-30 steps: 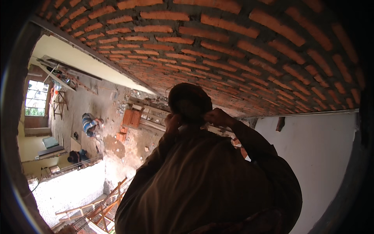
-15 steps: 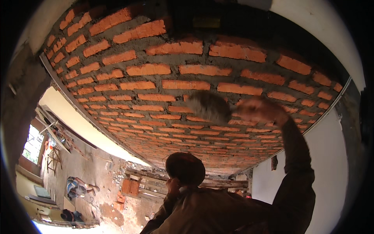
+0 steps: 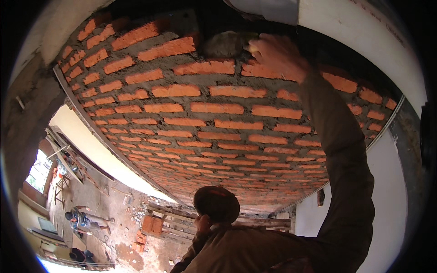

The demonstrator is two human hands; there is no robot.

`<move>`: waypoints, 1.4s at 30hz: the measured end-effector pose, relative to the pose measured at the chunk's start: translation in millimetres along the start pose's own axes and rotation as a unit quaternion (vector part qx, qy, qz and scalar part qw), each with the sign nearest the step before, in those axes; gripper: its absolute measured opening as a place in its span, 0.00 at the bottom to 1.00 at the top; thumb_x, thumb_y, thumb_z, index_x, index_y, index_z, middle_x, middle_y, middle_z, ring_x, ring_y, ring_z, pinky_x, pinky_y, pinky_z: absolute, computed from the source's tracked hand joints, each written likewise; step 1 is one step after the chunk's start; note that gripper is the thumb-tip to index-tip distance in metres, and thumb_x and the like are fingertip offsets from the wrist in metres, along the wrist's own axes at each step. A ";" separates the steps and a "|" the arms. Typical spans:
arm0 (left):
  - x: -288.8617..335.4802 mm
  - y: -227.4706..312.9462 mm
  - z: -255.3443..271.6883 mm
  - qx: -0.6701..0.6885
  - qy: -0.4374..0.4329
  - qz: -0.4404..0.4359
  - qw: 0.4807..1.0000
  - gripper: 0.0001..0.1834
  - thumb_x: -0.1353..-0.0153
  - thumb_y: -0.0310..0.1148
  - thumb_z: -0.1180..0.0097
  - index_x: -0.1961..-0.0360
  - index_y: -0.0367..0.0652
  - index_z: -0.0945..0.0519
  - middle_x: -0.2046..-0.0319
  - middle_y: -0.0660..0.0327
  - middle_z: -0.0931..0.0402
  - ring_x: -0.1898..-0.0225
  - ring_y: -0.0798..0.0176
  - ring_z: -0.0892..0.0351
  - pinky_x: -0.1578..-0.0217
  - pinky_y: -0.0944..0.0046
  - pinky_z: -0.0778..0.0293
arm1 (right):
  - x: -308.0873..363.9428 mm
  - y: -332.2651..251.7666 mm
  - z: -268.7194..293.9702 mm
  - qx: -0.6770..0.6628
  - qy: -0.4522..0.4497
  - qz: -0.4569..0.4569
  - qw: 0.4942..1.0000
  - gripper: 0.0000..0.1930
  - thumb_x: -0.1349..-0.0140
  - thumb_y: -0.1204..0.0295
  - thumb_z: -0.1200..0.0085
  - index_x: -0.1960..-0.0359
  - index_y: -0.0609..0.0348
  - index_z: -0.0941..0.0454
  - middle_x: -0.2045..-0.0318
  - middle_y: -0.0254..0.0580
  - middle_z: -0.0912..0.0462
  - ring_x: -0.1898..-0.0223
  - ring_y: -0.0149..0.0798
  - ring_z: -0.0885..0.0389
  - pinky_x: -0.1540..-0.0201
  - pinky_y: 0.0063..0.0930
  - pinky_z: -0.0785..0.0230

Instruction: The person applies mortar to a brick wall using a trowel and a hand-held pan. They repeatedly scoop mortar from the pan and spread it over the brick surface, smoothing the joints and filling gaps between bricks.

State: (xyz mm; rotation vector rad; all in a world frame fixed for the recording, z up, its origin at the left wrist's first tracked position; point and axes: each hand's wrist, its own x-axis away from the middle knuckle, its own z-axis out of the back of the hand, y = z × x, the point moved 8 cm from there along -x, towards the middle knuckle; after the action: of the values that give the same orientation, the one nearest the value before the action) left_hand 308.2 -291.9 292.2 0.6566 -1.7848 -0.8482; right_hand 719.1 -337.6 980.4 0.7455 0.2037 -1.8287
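My right hand (image 3: pixel 280 54) is raised high at the top of the brick wall (image 3: pixel 218 108), its fingers closed on a trowel (image 3: pixel 222 44). The trowel's grey blade lies at the dark gap above the upper bricks, left of the hand; whether mortar is on it is hard to tell. Low in front of my body, my left hand (image 3: pixel 203 223) grips the near side of a dark, round mortar pan (image 3: pixel 216 203). The pan's contents are too dark to make out. Grey mortar fills the joints between the orange bricks.
Below left, stacked bricks (image 3: pixel 152 224) sit by wooden planks (image 3: pixel 175 223), with rubble on the floor. One person (image 3: pixel 84 220) stands farther left, and another (image 3: pixel 79 255) is near the lower edge. A white wall (image 3: pixel 387 182) borders the right; a pale beam (image 3: pixel 355 41) hangs overhead.
My right hand has lifted the trowel from the middle of the wall to the gap at its top. The left hand keeps the pan about where it was. The person below left has straightened up.
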 end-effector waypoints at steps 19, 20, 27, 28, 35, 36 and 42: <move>15.4 22.9 11.4 0.027 -0.007 -0.014 1.000 0.09 0.50 0.26 0.45 0.71 0.35 0.31 0.79 0.56 0.29 0.80 0.59 0.25 0.78 0.54 0.21 | 83.0 51.6 22.0 0.044 0.076 0.062 0.994 0.20 0.43 0.75 0.38 0.47 0.51 0.23 0.60 0.41 0.24 0.62 0.48 0.18 0.62 0.43 0.24; 21.1 20.8 12.8 0.042 0.020 0.042 0.998 0.08 0.50 0.26 0.45 0.71 0.35 0.31 0.79 0.56 0.28 0.80 0.59 0.25 0.78 0.54 0.21 | 87.8 48.5 25.2 0.038 0.093 0.089 0.991 0.19 0.42 0.74 0.39 0.47 0.51 0.23 0.60 0.41 0.24 0.62 0.48 0.18 0.62 0.42 0.23; 21.1 37.7 7.1 0.017 -0.007 -0.003 1.000 0.07 0.50 0.26 0.46 0.75 0.36 0.32 0.80 0.56 0.28 0.82 0.60 0.26 0.81 0.60 0.25 | 73.5 34.8 52.7 0.041 0.144 0.060 0.987 0.19 0.39 0.70 0.41 0.45 0.50 0.23 0.58 0.40 0.23 0.62 0.50 0.18 0.60 0.42 0.21; 16.1 34.5 8.1 0.017 -0.038 -0.009 0.999 0.08 0.51 0.26 0.45 0.75 0.36 0.32 0.80 0.56 0.28 0.82 0.60 0.27 0.81 0.61 0.25 | 65.4 27.0 55.3 0.057 0.157 0.071 0.983 0.19 0.39 0.70 0.40 0.45 0.49 0.23 0.58 0.41 0.22 0.62 0.50 0.17 0.59 0.44 0.22; 0.5 19.8 20.8 0.008 0.005 -0.014 1.000 0.09 0.53 0.23 0.44 0.73 0.36 0.32 0.80 0.58 0.29 0.83 0.60 0.26 0.83 0.60 0.27 | 46.4 11.4 25.5 0.202 0.008 0.081 0.976 0.18 0.38 0.70 0.43 0.46 0.55 0.23 0.56 0.44 0.22 0.59 0.46 0.17 0.60 0.42 0.21; 3.3 22.0 16.7 0.022 -0.004 -0.008 1.000 0.09 0.53 0.23 0.44 0.73 0.36 0.32 0.80 0.58 0.30 0.83 0.60 0.26 0.83 0.60 0.26 | 49.7 13.4 23.3 0.213 0.004 0.074 0.974 0.18 0.38 0.70 0.44 0.46 0.56 0.23 0.56 0.43 0.23 0.59 0.45 0.17 0.61 0.41 0.21; 19.6 43.8 6.6 0.033 0.011 -0.003 0.999 0.09 0.52 0.21 0.45 0.72 0.35 0.32 0.79 0.57 0.29 0.83 0.59 0.26 0.85 0.57 0.24 | 71.3 19.9 38.0 0.217 0.042 0.096 0.971 0.18 0.39 0.72 0.44 0.46 0.56 0.23 0.57 0.43 0.23 0.63 0.45 0.17 0.63 0.41 0.22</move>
State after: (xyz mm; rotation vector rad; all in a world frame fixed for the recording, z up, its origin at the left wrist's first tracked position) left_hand 293.3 -278.7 336.4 0.7118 -1.7991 -0.7859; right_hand 707.5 -419.7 973.2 1.1071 -0.2178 -1.6724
